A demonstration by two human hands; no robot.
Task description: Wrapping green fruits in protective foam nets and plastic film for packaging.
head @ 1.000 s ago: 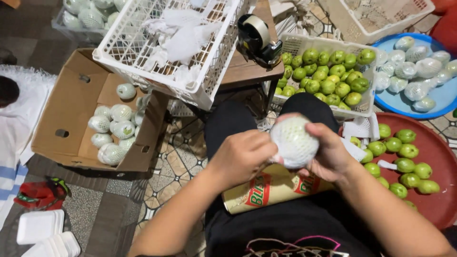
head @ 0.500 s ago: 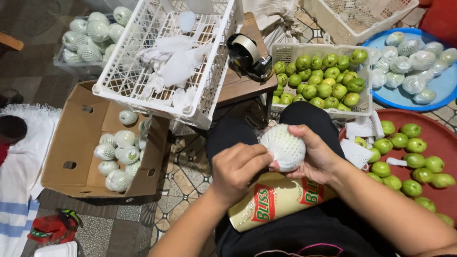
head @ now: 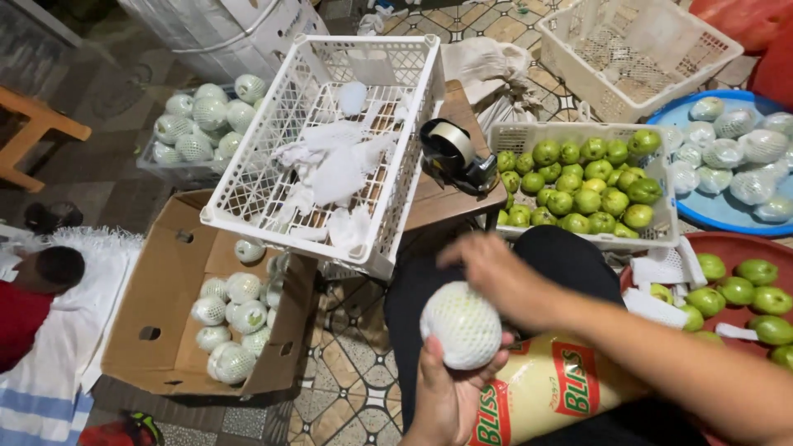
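**A:** Patterned tile floor (head: 355, 372), crates and boxes all round you. Where's the fruit sitting?

**B:** The wrapped fruit (head: 461, 324) is right over your lap, cupped in your left hand (head: 450, 388), fingers curled up around its underside, so that hand's gripping it. Your right hand (head: 496, 277) is just above it, loosely curled; can't tell if it's touching.

**A:** Which way does it point?

**B:** It's near round, slightly longer top to bottom in the view. White foam mesh sleeve covers it all, pale green underneath.

**A:** Anything close by?

**B:** A yellow plastic bag (head: 545, 388) lies on your lap just beside it. Ahead are a tape dispenser (head: 454, 153) on a small wooden table (head: 446, 202), a basket of bare green fruit (head: 582, 186), and a tilted white crate (head: 330, 149). The cardboard box (head: 178, 314) at left holds wrapped ones.
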